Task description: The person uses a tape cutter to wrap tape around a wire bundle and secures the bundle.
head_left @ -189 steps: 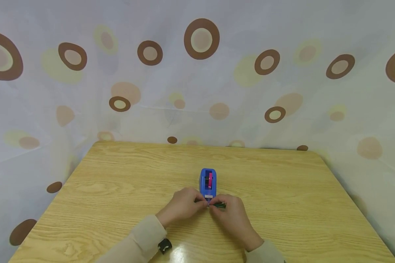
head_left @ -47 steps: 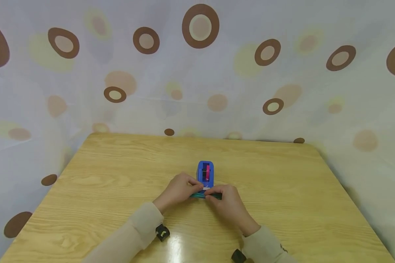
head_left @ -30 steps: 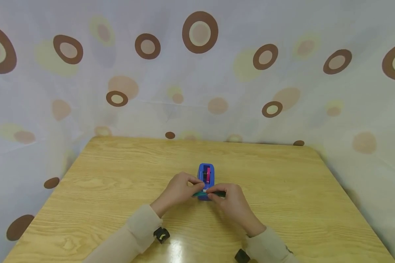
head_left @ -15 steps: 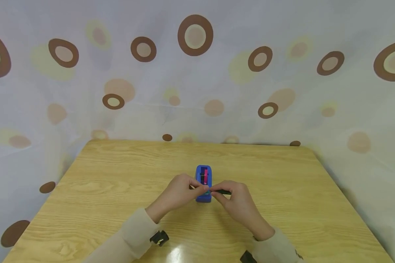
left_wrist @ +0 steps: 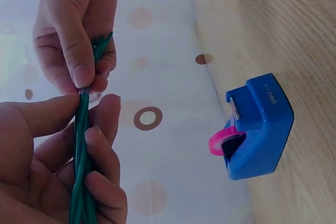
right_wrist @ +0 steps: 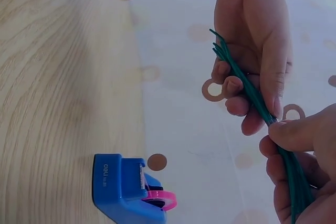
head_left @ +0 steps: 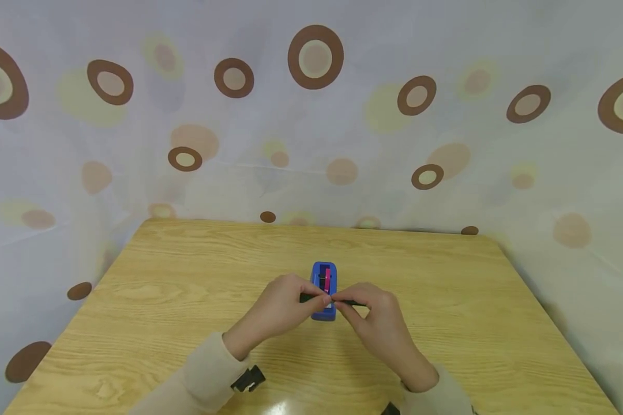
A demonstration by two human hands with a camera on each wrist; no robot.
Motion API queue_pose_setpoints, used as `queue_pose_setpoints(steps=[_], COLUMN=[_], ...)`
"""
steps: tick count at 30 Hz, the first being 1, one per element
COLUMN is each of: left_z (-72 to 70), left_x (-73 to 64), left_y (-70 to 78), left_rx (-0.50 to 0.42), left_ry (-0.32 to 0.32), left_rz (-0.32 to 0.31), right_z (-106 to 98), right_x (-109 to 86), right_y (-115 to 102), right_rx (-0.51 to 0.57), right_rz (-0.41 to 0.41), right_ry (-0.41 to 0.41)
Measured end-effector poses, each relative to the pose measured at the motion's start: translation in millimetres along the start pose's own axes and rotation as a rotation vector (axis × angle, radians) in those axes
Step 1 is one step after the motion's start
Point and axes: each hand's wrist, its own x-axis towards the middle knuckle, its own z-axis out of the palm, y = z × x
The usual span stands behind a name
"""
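Observation:
A bundle of thin green strands runs through both hands, with clear tape round its middle. My left hand holds one half along its curled fingers, thumb close to the taped band. The right hand pinches the bundle at the tape between thumb and fingertips. Both sets of fingertips meet there, partly hiding the band. In the head view the hands overlap the front of a blue tape dispenser with a pink roll core; the wrist views show the bundle apart from it.
The dispenser stands on a wood-grain table. Behind the table and along its sides hangs a pale sheet with brown circles. Dark straps with small fittings sit at the sleeve cuffs.
The hands have gone from the dispenser's cutter end to above its front. Their fingertips have drawn together on the bundle, which showed as a green line between them earlier. The dispenser stays put.

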Motion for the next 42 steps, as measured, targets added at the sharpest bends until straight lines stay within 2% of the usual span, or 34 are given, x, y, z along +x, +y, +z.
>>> queue_pose_setpoints(steps=[5,11,21,28,37,42], left_z=[-2.3,-3.7,-6.7,-6.5,-4.1,-2.9], left_x=[-5.7,-13.1,-20.2,-22.7,-24.1,-24.0], left_y=[10.2,20.2,30.7,33.7,34.5,33.5], left_rx=[0.070,0.162,0.222,0.251,0.344,0.386], left_ry=[0.036,0.078,0.141,0.185,0.250,0.276], left_rz=[0.016,0.056,0.103,0.154,0.236,0.269], right_z=[-1,-2,-2,-3,-5,-7], right_x=[0.0,-0.9,-1.5,-1.7,-3.4,-3.0], right_y=[-4,-9,-16,-18,-21,-22], right_rx=[0.007,0.022,0.019,0.036,-0.019,-0.045], right_rz=[-0.050,-0.161,-0.263,-0.227,-0.162,-0.155], right_ry=[0.046,0.104,0.181,0.171,0.153,0.138])
